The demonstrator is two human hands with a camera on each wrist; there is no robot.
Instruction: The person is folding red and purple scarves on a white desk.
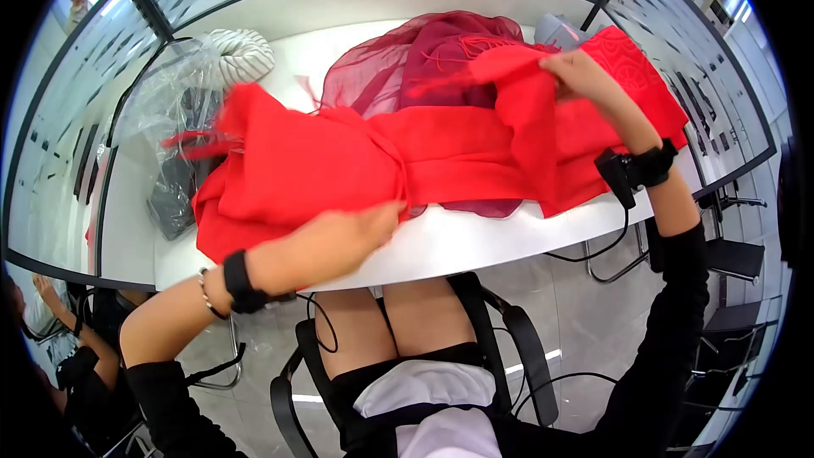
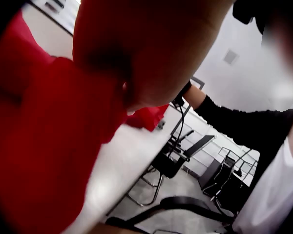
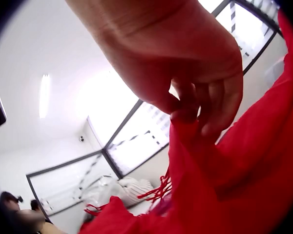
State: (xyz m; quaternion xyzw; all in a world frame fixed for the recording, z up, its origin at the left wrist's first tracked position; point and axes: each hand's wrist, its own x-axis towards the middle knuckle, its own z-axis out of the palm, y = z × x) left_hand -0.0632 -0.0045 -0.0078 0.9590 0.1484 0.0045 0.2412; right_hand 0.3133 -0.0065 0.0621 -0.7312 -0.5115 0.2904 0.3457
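A bright red fringed scarf (image 1: 314, 170) spreads in folds across the white table. My right hand (image 1: 581, 76) pinches it by an edge and lifts part of it; the right wrist view shows thumb and fingertips (image 3: 212, 127) closed on the cloth. My left hand (image 1: 343, 242), blurred, holds the scarf's near edge at the left. In the left wrist view that hand (image 2: 146, 53) is dark and close, with red cloth hanging from it and its fingertips hidden. Beneath and behind the red scarf lies a sheer dark red scarf (image 1: 373, 68).
Clear plastic bags (image 1: 174, 89) and a white striped cloth roll (image 1: 242, 55) stand at the table's back left. A grey item (image 1: 560, 32) sits at the back right. Framed partition panels (image 1: 381, 0) enclose the table. Cables (image 1: 606, 271) hang at its front edge.
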